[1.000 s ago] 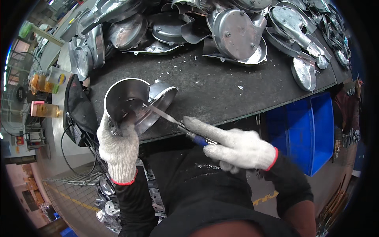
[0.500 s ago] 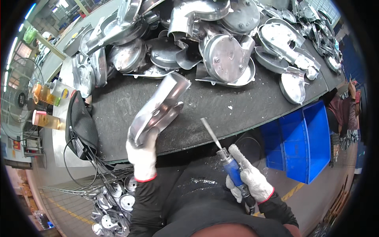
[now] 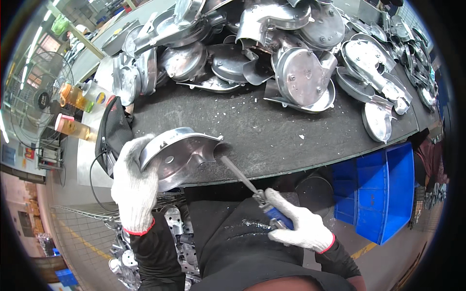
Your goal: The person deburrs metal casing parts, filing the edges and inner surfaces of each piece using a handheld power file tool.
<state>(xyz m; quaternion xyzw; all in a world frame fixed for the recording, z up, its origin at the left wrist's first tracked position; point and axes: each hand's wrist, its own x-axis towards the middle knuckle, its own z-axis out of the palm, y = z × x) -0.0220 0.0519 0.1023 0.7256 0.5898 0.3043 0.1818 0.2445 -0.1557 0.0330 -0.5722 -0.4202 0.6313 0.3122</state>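
My left hand (image 3: 133, 189), in a white knit glove, grips a shiny silver metal casting (image 3: 170, 175) by its left side. The casting is curved and hollow, tilted with its inner face toward me, above the near edge of the bench. In my right hand (image 3: 303, 225), also gloved, is a blue-bodied power file (image 3: 277, 217), held around its body. Its long flat file blade (image 3: 240, 175) points up and left. The blade's tip is close to the casting's right end; whether it touches, I cannot tell.
Silver castings (image 3: 301, 72) lie heaped along the back of the dark bench top (image 3: 262, 133). At left are a black mesh bag (image 3: 114, 128) and bottles (image 3: 75, 128). Blue bins (image 3: 383, 194) stand at right below the bench; more castings (image 3: 128, 259) lie low at left.
My left hand has turned the casting from steeply upright to nearly level, its hollow side now showing. The file has moved left toward it. The whole view has shifted slightly.
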